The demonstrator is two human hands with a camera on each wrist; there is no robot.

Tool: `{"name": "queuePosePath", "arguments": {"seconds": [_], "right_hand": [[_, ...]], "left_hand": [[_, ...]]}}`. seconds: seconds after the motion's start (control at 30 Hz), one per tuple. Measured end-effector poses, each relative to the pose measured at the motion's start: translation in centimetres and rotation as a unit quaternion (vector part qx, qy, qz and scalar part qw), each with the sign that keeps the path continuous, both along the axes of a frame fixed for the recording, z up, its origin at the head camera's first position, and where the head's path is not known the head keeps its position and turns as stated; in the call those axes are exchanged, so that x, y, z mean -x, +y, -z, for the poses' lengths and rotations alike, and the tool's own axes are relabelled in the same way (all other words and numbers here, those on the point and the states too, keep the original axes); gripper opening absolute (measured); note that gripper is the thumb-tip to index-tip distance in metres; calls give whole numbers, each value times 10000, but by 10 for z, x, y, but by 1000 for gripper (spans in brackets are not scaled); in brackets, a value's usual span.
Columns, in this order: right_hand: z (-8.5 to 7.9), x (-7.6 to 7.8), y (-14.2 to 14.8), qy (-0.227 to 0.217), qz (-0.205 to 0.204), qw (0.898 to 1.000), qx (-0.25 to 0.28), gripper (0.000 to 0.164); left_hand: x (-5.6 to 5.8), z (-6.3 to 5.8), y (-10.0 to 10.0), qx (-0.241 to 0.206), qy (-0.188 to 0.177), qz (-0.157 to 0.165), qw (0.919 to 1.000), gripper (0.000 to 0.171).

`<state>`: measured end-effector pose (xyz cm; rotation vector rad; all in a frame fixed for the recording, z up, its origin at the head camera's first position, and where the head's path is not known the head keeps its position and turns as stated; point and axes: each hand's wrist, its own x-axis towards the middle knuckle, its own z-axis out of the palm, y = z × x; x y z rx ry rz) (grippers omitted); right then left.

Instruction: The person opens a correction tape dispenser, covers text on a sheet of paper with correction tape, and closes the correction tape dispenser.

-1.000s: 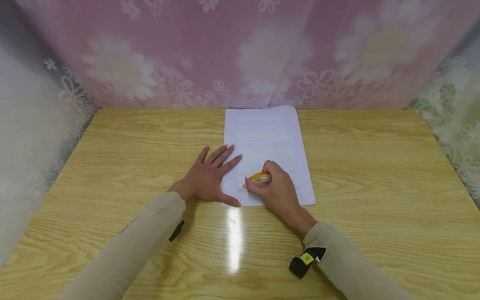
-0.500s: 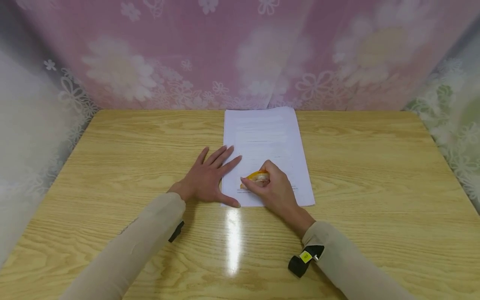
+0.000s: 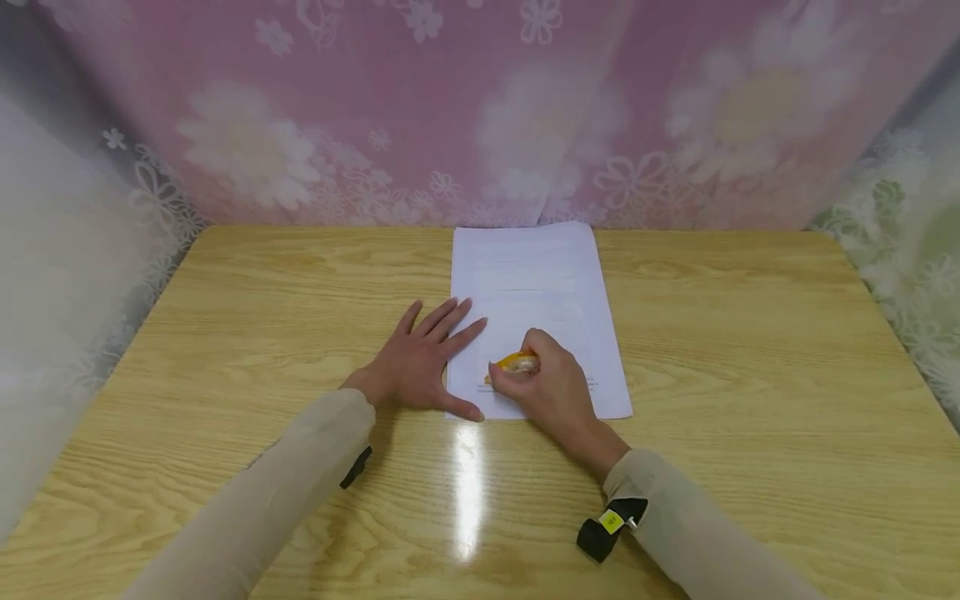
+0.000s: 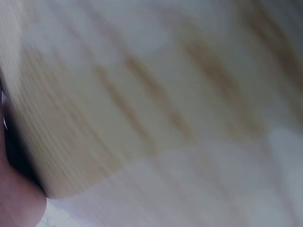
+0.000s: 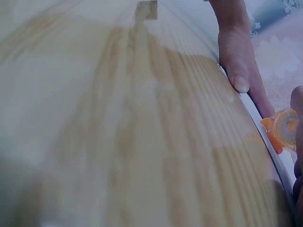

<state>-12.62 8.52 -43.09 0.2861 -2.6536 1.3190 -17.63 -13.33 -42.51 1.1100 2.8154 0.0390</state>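
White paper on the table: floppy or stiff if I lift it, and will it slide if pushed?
The paper is probably floppy: it lies thin and flat, its far edge slightly uneven. It may slide fairly easily, since the tabletop looks glossy.

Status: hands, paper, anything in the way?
Left hand spread across left edge of paper. Right hand grips orange tape dispenser near bottom print. Same hand hides some print.

Orange tool (image 3: 516, 361) is partly hidden by the right grip (image 3: 557, 386); can't tell if its tip touches the paper (image 3: 536, 271); print (image 3: 491, 389) is too small to read; table (image 4: 142, 109) blurs in left wrist view; right wrist view's edge crops the right grip; sleeves (image 3: 277, 500) run out of head view.
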Motion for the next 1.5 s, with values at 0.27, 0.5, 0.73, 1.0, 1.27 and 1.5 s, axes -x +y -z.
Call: {"name": "queuePosePath", "arguments": {"seconds": [0.27,0.5,0.73,1.0,1.27,1.5], "right_hand": [[2,-1,5,265,-11,9996,-71,36],[0,-1,10,249,-15,9996,-119,36],[-2,0,12,155,-36,9998,-146,37],[-5,1,19,-109,45,9995,-284,39],[-1,0,26,108,18,9999,-130,39],[5,1,27,273,-84,9968,741,39]], "left_hand": [[-1,1,0,77,15,-60,10000,121],[0,1,1,13,35,-42,10000,121],[1,3,1,54,71,-55,9999,121],[0,1,1,19,76,-28,10000,121],[1,1,1,72,38,-27,10000,121],[0,3,2,2,91,-29,10000,121]]}}
